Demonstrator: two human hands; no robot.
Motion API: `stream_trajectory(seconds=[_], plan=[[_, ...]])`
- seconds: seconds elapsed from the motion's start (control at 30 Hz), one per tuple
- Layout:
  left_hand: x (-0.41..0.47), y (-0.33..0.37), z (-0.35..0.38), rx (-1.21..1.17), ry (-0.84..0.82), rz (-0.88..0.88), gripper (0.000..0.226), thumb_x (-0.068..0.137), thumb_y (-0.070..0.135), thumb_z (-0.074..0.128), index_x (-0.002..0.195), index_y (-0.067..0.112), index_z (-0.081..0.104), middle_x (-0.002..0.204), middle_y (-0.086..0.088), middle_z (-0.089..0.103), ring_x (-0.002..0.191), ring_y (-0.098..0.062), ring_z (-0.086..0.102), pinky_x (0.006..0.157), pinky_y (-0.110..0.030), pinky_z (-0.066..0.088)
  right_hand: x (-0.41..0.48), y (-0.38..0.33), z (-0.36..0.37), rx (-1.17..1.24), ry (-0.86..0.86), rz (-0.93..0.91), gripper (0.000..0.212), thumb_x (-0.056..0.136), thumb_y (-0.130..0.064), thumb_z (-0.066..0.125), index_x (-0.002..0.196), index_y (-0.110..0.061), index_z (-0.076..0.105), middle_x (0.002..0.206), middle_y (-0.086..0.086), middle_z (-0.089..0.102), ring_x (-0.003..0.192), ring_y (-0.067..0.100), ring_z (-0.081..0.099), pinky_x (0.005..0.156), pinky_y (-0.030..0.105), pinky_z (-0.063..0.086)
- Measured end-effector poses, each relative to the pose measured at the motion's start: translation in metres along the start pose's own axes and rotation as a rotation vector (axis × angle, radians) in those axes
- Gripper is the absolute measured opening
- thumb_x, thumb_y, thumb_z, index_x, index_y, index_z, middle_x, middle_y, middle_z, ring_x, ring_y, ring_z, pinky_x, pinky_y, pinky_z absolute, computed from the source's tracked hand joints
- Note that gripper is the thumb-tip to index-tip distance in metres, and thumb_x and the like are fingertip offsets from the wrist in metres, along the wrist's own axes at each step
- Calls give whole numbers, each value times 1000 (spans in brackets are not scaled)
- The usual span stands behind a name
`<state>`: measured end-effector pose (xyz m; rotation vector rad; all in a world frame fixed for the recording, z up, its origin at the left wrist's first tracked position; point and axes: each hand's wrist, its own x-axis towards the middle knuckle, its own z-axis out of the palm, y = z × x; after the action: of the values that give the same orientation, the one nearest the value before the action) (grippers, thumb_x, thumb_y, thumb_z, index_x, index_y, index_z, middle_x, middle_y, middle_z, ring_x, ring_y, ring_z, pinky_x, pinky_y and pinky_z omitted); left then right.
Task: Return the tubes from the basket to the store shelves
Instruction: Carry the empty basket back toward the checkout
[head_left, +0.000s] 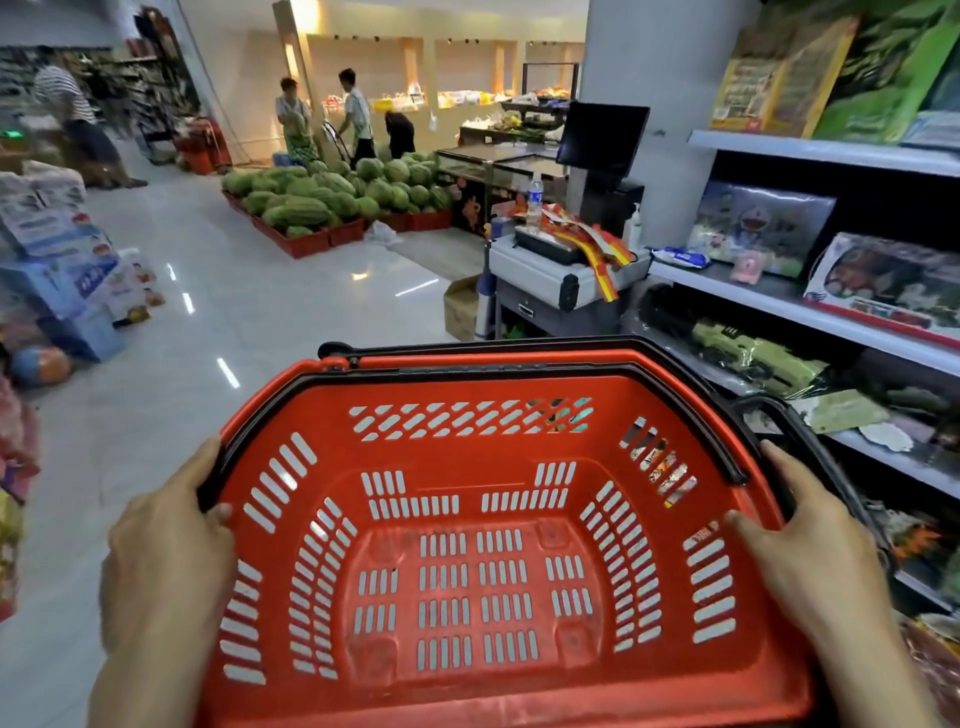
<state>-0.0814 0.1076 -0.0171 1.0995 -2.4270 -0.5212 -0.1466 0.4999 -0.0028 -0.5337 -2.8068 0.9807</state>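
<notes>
Red basket (498, 691) held level, left hand (166, 551) and right hand (815, 551) each clamped on a side rim. No tubes inside; none visible anywhere. Task looks finished: keep both grips even, clear shelves (810, 317) alongside.

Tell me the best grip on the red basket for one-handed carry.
Judgement: take the black handles, not the rim. They lie folded flat along the far rim and right rim of the red basket. Reach from above, raise both to meet over the centre, and wrap the fingers around them. The left hand and right hand need both sides at the rim.
</notes>
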Motion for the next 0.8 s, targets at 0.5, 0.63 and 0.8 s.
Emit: stream_trajectory(seconds=[0.5,0.63,0.8], plan=[[200,129,125,57,24,109,67,90,11,58,146,44,40,122,-19,66,106,-45,62,88,-53,55,250,-91,103,31,33,-48,78,77,-30,77,143,-39,38,121,12,68,105,38,64,90,50,51],[254,148,156,19,12,86,66,92,14,56,145,48,35,127,-11,65,113,-39,62,94,-55,53,297,-121,122,27,43,-36,77,78,-31,76,144,-39,38,119,13,68,104,38,64,89,47,51],[338,161,207,-58,-109,257,61,90,9,54,142,37,38,109,-9,68,94,-38,66,76,-59,57,351,-162,160,4,31,-7,74,79,-31,74,143,-41,38,116,11,69,104,37,64,88,44,51]])
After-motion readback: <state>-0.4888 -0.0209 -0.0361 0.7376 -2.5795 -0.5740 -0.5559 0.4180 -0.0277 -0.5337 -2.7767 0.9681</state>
